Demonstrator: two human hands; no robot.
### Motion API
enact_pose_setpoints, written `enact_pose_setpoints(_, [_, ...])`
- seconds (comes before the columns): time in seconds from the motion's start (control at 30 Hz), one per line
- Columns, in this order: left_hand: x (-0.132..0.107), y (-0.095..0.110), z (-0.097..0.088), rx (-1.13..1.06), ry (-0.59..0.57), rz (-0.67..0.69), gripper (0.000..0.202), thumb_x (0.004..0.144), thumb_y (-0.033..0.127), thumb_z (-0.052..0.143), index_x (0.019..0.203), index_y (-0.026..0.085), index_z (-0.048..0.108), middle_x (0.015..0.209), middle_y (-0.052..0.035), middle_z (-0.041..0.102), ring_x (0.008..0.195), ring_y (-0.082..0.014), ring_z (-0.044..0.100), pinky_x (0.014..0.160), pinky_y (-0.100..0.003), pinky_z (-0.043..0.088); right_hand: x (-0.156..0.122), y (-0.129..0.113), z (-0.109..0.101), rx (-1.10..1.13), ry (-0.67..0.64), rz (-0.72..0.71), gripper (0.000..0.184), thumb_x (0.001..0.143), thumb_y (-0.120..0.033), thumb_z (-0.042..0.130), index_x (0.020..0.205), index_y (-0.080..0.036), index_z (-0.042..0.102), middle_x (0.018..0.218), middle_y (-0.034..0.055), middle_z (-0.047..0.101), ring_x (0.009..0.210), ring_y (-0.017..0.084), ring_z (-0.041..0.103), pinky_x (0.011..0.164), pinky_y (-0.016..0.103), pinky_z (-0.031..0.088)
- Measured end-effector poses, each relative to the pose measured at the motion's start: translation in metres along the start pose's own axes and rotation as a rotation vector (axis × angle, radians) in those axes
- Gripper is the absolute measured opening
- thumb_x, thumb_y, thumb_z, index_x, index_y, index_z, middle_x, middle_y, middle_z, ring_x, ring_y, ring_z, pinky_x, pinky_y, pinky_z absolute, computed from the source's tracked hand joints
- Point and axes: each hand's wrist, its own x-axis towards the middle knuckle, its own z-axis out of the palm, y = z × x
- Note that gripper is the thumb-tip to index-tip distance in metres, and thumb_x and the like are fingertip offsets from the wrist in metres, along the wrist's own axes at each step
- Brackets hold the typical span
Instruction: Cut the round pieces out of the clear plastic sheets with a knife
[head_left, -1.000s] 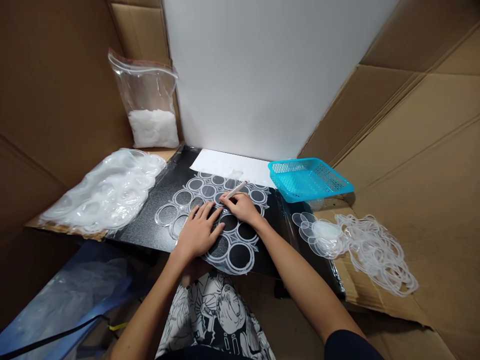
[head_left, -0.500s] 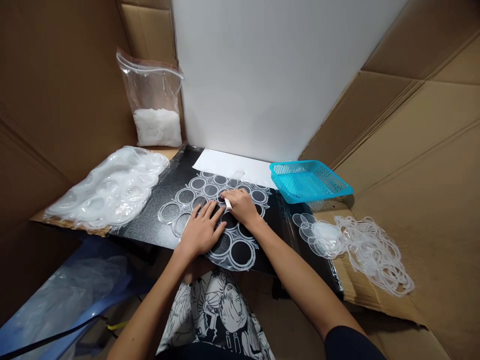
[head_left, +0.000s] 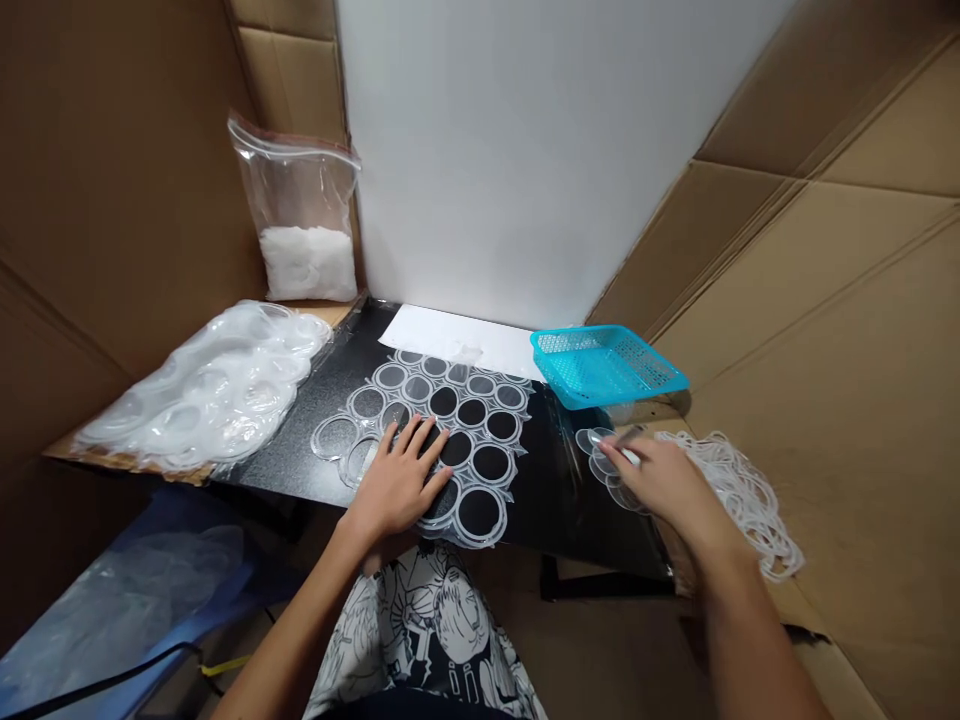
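My left hand (head_left: 401,480) lies flat with fingers spread on a clear plastic sheet (head_left: 455,522) patterned with rows of ringed circles. Some circles look deep black, as if cut through; others have a greyer, filmed look. Off to the right, my right hand (head_left: 660,480) is over a small pile of thin clear discs (head_left: 606,466) at the black board's edge. Its fingers are closed on a small white tool (head_left: 631,456), slightly blurred; its exact kind does not show. Whether a disc is also pinched in the fingertips, I cannot tell.
A blue plastic basket (head_left: 607,370) stands behind the discs. Thin clear rings (head_left: 750,500) are heaped on cardboard at right. Stacked plastic sheets (head_left: 202,390) lie at left, below a zip bag (head_left: 307,262) with white contents. White paper (head_left: 450,335) lies at the board's back.
My right hand has left the sheet and swung right to the disc pile, still holding the white tool. My left hand stays on the sheet. The view has shifted slightly.
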Motion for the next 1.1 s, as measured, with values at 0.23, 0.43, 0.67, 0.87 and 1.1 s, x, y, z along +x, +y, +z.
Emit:
enact_pose_setpoints(0.23, [-0.004,0.051,0.015,-0.009,0.01,-0.101,0.068,0.104,0.06,0.036,0.16,0.022,0.04,0.169,-0.0075,0.032,0.159,-0.0367,0.018,0.128,-0.061,0.017,-0.003,-0.032,-0.051,0.183,-0.091,-0.051,0.032,0.096,-0.049,0.059,0.086,-0.028,0.082,0.103,0.0088,0.08,0.099,0.029,0.074,0.084,0.038,0.056])
enact_pose_setpoints(0.43, [-0.02,0.096,0.02,-0.072,0.022,-0.18,0.073,0.101,0.062,0.042,0.158,0.015,0.042,0.169,-0.0136,0.032,0.158,-0.0417,0.017,0.126,-0.063,0.023,0.094,-0.178,0.042,0.732,-0.247,-0.474,0.022,0.099,-0.034,0.062,0.101,-0.025,0.081,0.112,0.0049,0.079,0.104,0.021,0.072,0.095,0.034,0.054])
enact_pose_setpoints(0.67, [-0.011,0.039,-0.023,-0.329,0.121,-0.191,0.042,0.106,0.042,0.045,0.139,0.021,0.058,0.151,-0.0117,0.054,0.14,-0.0252,0.051,0.117,-0.043,0.044,0.118,-0.199,0.137,0.875,-0.347,-0.307,0.03,0.094,-0.04,0.063,0.093,-0.014,0.079,0.091,0.0089,0.08,0.084,0.021,0.073,0.079,0.032,0.056])
enact_pose_setpoints(0.87, [0.013,-0.008,-0.012,-0.147,0.141,-0.208,0.035,0.102,0.033,0.05,0.133,0.021,0.061,0.141,-0.0126,0.058,0.134,-0.0291,0.052,0.115,-0.049,0.043,0.105,-0.181,0.133,0.929,-0.378,-0.326,0.029,0.091,-0.043,0.066,0.089,-0.017,0.079,0.103,0.008,0.079,0.095,0.023,0.073,0.088,0.033,0.055])
enact_pose_setpoints(1.1, [0.009,-0.005,-0.006,-0.022,0.083,-0.216,0.04,0.104,0.038,0.045,0.139,0.024,0.06,0.148,-0.012,0.053,0.139,-0.0315,0.047,0.117,-0.051,0.038,0.102,-0.189,0.13,0.794,-0.292,-0.462,0.021,0.095,-0.036,0.064,0.09,-0.023,0.08,0.103,0.0044,0.08,0.103,0.023,0.073,0.103,0.037,0.049])
